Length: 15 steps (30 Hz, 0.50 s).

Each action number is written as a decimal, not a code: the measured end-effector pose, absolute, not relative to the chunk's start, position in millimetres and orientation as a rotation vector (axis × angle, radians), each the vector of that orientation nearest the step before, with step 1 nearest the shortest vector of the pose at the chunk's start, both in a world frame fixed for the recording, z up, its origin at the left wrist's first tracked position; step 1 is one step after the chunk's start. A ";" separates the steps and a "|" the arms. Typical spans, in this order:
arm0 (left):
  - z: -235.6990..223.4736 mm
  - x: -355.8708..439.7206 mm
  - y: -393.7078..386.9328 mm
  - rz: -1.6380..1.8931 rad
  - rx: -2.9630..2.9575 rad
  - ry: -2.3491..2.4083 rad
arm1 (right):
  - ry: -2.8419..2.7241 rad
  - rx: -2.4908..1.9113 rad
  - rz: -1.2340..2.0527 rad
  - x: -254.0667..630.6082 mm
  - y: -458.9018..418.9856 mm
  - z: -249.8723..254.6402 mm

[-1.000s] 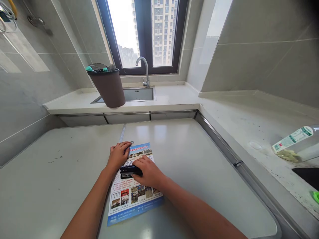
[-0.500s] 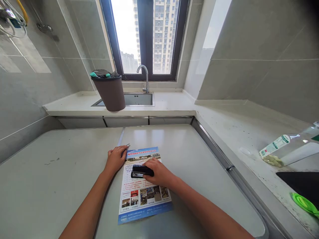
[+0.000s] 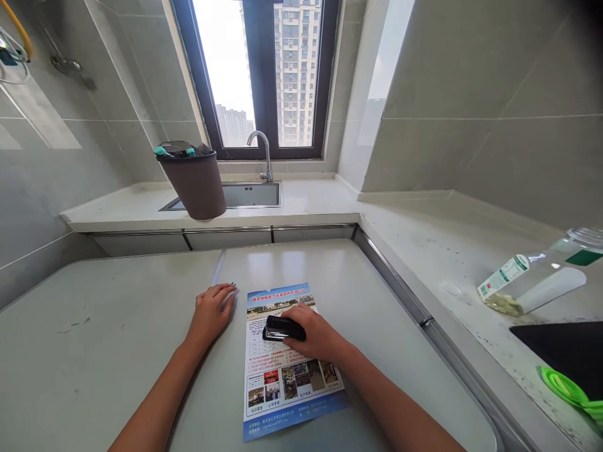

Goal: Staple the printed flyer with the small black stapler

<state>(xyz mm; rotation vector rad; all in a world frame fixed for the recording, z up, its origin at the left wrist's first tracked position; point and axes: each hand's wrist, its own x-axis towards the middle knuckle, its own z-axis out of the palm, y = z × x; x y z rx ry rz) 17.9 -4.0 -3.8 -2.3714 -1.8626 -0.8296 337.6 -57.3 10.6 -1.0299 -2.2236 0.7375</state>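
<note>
A printed colour flyer lies flat on the grey table in front of me. My right hand rests on the flyer, its fingers closed over a black stapler that lies on the upper half of the sheet. My left hand lies on the table just left of the flyer's top corner, fingers curled over a small thin metal object I cannot make out. The left hand does not touch the flyer.
Behind the table runs a white counter with a steel sink and a tap under a window. A brown bin stands on the counter's edge. On the right counter lies a clear plastic bottle; a green object sits at the far right.
The flyer and my right hand with the stapler have slid right, away from my left hand, which has come off the sheet's corner. The view has also shifted.
</note>
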 end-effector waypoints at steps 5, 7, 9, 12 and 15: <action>1.3 52.3 -16.3 -0.811 -2.878 -1.490 | -2.236 -1.041 0.645 339.6 -51.8 7.4; 1.2 58.0 -18.4 -0.710 -3.013 -1.342 | -2.215 -1.041 0.603 339.5 -50.1 6.8; 0.2 58.7 -18.1 -0.662 -3.067 -1.281 | -2.189 -1.052 0.565 339.0 -48.2 6.4; -0.1 56.9 -16.7 -0.659 -3.081 -1.281 | -2.154 -1.075 0.536 337.9 -45.1 4.6; 3.8 56.9 -18.2 -0.665 -3.114 -1.240 | -2.130 -1.056 0.521 336.5 -42.4 0.3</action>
